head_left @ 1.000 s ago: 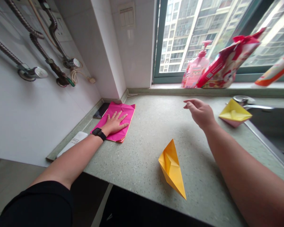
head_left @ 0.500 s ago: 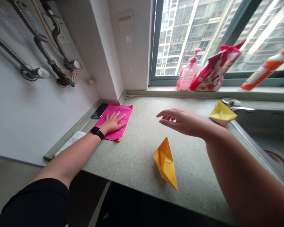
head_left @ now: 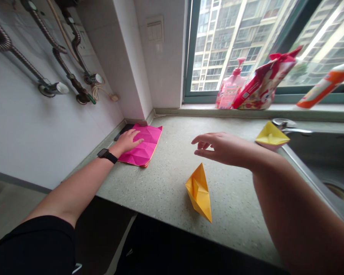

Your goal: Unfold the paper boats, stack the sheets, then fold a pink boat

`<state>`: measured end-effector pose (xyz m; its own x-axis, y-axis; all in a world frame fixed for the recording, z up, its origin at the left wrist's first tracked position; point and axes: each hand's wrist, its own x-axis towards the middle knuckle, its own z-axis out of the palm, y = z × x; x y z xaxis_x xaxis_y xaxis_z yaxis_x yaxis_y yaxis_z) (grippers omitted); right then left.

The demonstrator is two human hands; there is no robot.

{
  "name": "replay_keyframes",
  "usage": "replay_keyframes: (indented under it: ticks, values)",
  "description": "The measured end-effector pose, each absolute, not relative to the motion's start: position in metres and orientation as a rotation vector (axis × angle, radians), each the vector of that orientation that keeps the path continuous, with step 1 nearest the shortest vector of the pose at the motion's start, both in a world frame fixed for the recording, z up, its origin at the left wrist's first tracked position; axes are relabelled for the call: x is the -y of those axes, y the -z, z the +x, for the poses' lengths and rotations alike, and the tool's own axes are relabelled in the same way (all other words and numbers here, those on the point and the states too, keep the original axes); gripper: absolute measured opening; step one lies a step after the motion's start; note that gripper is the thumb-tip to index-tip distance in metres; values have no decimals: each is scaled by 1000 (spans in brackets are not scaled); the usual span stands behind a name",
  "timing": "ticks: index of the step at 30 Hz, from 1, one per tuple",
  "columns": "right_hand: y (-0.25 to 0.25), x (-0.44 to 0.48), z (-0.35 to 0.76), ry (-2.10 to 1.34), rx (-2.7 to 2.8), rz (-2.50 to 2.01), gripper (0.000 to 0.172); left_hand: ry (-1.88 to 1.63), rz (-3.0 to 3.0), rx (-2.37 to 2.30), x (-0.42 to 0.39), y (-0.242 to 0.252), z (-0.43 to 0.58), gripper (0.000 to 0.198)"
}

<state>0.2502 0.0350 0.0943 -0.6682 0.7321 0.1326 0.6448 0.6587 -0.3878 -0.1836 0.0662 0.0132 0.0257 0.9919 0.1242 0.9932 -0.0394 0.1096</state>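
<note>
At the left of the counter lies a small stack of creased paper (head_left: pixel 145 147), bright pink on top with orange edges below. My left hand (head_left: pixel 129 141) is over its left part, fingers spread and holding nothing; whether it touches the sheet I cannot tell. My right hand (head_left: pixel 205 144) hovers above the counter with fingers loosely bent and apart, nothing between them. Just below it, nearer to me, an orange folded paper boat (head_left: pixel 200 193) rests on the counter. A yellow paper boat (head_left: pixel 271 134) stands beyond my right wrist, beside the sink.
The speckled counter (head_left: pixel 166 183) runs to a metal sink (head_left: pixel 321 164) on the right. A pink pump bottle (head_left: pixel 231 89), a red bag (head_left: pixel 263 86) and an orange-white bottle (head_left: pixel 323 86) line the windowsill. A dark phone-like object (head_left: pixel 122 131) is partly beneath the paper. Pipes hang on the left wall.
My left hand has slid left and back across the pink paper, baring more of its creased surface. My right hand stays almost in place. The view has shifted slightly.
</note>
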Motion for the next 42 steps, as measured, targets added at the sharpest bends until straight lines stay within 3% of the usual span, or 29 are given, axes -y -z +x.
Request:
replay_keyframes:
  ticks: [6, 12, 15, 18, 23, 31, 37, 42]
  values:
    - [-83, -40, 253, -559, 2741, -1251, 48, 663, -2396, 1947, -49, -44, -154, 42]
    - [-76, -40, 241, -506, 2854, -1431, 50, 1041, -2732, 1713, -44, -53, -46, 30]
    - [-76, -39, 233, -503, 2962, -1507, 32, 1274, -2775, 1705, -38, -38, 3, 28]
    - [-78, -37, 227, -465, 3016, -1516, 14, 1289, -2839, 1669, -27, -17, 27, 38]
    - [-83, -38, 226, -377, 2881, -1477, 24, 1163, -3066, 1622, -13, -2, 22, 33]
    - [-84, -42, 225, -456, 2525, -1285, 7, 1576, -2862, 1876, -21, -1, 15, 19]
    - [-79, -33, 214, -479, 2595, -962, 12, 1813, -2701, 2038, -29, 1, 11, 15]
    - [-75, -33, 214, -278, 2614, -1170, 17, 1856, -2607, 2066, -34, 4, 9, 15]
